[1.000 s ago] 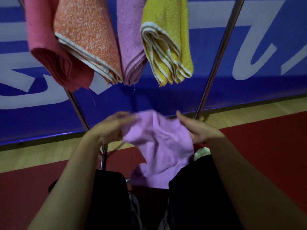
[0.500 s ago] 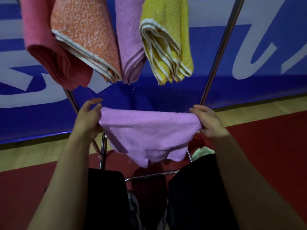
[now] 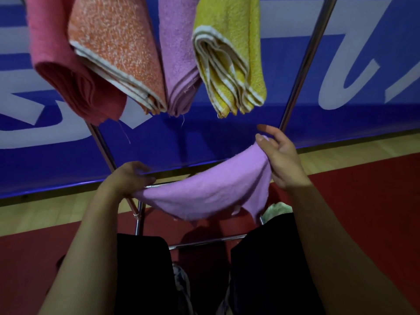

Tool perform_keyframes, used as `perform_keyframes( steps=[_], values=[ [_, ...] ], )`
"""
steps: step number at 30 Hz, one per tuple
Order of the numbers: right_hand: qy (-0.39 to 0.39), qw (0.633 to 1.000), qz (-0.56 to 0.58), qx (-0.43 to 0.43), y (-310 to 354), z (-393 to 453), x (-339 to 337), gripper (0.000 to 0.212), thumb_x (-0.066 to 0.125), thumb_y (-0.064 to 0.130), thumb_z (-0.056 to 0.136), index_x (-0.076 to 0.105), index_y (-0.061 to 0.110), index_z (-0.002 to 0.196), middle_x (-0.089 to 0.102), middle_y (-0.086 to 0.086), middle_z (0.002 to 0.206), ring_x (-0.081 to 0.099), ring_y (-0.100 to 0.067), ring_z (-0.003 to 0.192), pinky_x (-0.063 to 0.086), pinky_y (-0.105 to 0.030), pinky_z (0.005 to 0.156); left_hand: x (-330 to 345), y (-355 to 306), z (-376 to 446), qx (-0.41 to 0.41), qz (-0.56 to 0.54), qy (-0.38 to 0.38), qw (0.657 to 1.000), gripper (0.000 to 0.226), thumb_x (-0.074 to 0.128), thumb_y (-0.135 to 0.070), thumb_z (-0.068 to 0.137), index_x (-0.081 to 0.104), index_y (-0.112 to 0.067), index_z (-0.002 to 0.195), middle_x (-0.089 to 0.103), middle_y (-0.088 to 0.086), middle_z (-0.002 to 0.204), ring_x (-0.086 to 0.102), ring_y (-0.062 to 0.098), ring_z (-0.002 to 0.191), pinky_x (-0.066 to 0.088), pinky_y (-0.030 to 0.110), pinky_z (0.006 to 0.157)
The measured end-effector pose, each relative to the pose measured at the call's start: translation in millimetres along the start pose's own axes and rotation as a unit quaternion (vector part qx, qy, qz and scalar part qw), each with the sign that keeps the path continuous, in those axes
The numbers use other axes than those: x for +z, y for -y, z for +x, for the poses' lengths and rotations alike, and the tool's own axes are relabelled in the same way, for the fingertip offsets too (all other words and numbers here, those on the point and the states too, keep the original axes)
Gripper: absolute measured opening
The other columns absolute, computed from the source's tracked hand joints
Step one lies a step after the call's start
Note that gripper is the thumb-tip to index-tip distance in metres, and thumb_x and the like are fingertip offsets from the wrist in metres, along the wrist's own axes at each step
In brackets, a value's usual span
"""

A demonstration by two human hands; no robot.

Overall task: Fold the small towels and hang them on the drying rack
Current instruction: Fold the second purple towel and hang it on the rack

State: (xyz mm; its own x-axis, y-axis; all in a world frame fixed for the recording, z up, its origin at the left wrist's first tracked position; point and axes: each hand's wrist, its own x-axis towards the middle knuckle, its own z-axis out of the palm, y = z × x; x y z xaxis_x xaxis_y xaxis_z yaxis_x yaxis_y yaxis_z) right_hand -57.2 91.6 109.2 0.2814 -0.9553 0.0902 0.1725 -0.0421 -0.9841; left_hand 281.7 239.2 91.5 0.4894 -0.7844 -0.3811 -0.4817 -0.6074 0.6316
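Both hands, left hand (image 3: 134, 178) and right hand (image 3: 281, 160), pinch the purple towel (image 3: 211, 194) below the drying rack (image 3: 304, 64); right end's lifted now, folding underway.

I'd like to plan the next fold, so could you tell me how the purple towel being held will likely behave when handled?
Probably floppy: the purple towel sags between the left hand and right hand. Likely light, since only a pinch at each end holds it. Its terry surface suggests little slipping.
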Motion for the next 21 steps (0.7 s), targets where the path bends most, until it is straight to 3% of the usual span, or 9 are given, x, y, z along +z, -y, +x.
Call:
perform_keyframes(
  steps=[3,5,7,9,10,12,15,18,21],
  values=[
    [0.085,0.996,0.005,0.004,3.1,-7.4,11.6,0.032,0.064,0.011,0.1,0.063,0.015,0.131,0.07,-0.004,0.088,0.062,-0.015,0.084,0.049,-0.032,0.083,9.8,-0.9,1.3,0.013,0.12,0.059,0.991,0.023,0.072,-0.034,0.096,0.071,-0.021,0.115,0.074,0.01,0.112,0.071,0.031,0.088,0.061,0.041,0.07],
    [0.143,0.99,0.006,0.019,4.1,-11.7,21.6,0.037,0.064,0.012,0.1,0.06,0.017,0.136,0.07,-0.007,0.092,0.063,-0.018,0.09,0.05,-0.035,0.087,13.9,-7.8,-4.2,-0.003,0.178,0.098,0.979,0.02,0.068,-0.039,0.098,0.072,-0.026,0.113,0.075,0.007,0.109,0.069,0.026,0.076,0.055,0.029,0.052],
    [0.185,0.982,0.019,0.037,4.8,-15.6,31.0,0.042,0.067,0.015,0.098,0.058,0.022,0.138,0.07,-0.011,0.096,0.063,-0.022,0.094,0.049,-0.039,0.092,16.5,-16.7,-10.2,0.015,0.187,0.111,0.976,0.025,0.063,-0.045,0.1,0.072,-0.024,0.11,0.075,0.006,0.106,0.069,0.028,0.078,0.049,0.023,0.052],
    [0.203,0.977,0.032,0.053,6.0,-19.7,40.2,0.044,0.066,0.011,0.098,0.055,0.019,0.14,0.069,-0.014,0.094,0.062,-0.022,0.091,0.05,-0.034,0.086,21.1,-31.6,-19.3,0.102,0.117,0.079,0.985,0.037,0.056,-0.053,0.102,0.071,-0.02,0.11,0.073,0.004,0.105,0.071,0.03,0.1,0.053,0.03,0.073],
    [0.212,0.975,0.025,0.06,6.9,-22.6,45.5,0.044,0.064,0.008,0.099,0.053,0.016,0.141,0.07,-0.014,0.093,0.063,-0.022,0.09,0.052,-0.031,0.081,25.1,-43.5,-28.2,0.134,0.032,0.078,0.987,0.046,0.05,-0.059,0.102,0.072,-0.021,0.114,0.074,0.002,0.108,0.071,0.025,0.107,0.055,0.034,0.084],
    [0.246,0.967,-0.026,0.067,6.6,-29.0,58.9,0.044,0.064,0.007,0.099,0.05,0.016,0.14,0.073,-0.015,0.095,0.066,-0.023,0.089,0.054,-0.032,0.08,37.2,-67.0,-44.3,0.103,-0.144,0.164,0.971,0.069,0.035,-0.075,0.097,0.074,-0.023,0.12,0.078,0.004,0.112,0.073,0.018,0.104,0.057,0.037,0.087],
    [0.304,0.939,-0.156,0.032,-3.2,-36.3,78.6,0.046,0.065,0.01,0.095,0.05,0.022,0.136,0.075,-0.016,0.099,0.069,-0.02,0.09,0.055,-0.044,0.09,61.3,-83.4,-52.1,0.074,-0.225,0.256,0.937,0.088,0.041,-0.091,0.083,0.078,-0.018,0.116,0.073,0.024,0.121,0.064,0.029,0.1,0.046,0.043,0.088],
    [0.281,0.928,-0.245,-0.015,-10.2,-35.6,86.0,0.059,0.066,0.007,0.087,0.05,0.031,0.139,0.073,-0.001,0.095,0.073,-0.017,0.091,0.058,-0.049,0.093,73.0,-82.6,-48.5,0.112,-0.251,0.22,0.936,0.074,0.064,-0.078,0.077,0.08,-0.012,0.106,0.073,0.027,0.106,0.054,0.031,0.092,0.037,0.045,0.079],
    [0.281,0.93,-0.237,-0.015,-8.8,-33.9,83.4,0.077,0.073,0.012,0.085,0.039,0.033,0.15,0.075,0.005,0.089,0.073,-0.011,0.095,0.054,-0.047,0.101,67.0,-78.8,-44.2,0.148,-0.254,0.212,0.932,0.038,0.067,-0.04,0.1,0.079,-0.005,0.101,0.07,0.017,0.086,0.058,0.026,0.08,0.044,0.036,0.073]
  ],
)
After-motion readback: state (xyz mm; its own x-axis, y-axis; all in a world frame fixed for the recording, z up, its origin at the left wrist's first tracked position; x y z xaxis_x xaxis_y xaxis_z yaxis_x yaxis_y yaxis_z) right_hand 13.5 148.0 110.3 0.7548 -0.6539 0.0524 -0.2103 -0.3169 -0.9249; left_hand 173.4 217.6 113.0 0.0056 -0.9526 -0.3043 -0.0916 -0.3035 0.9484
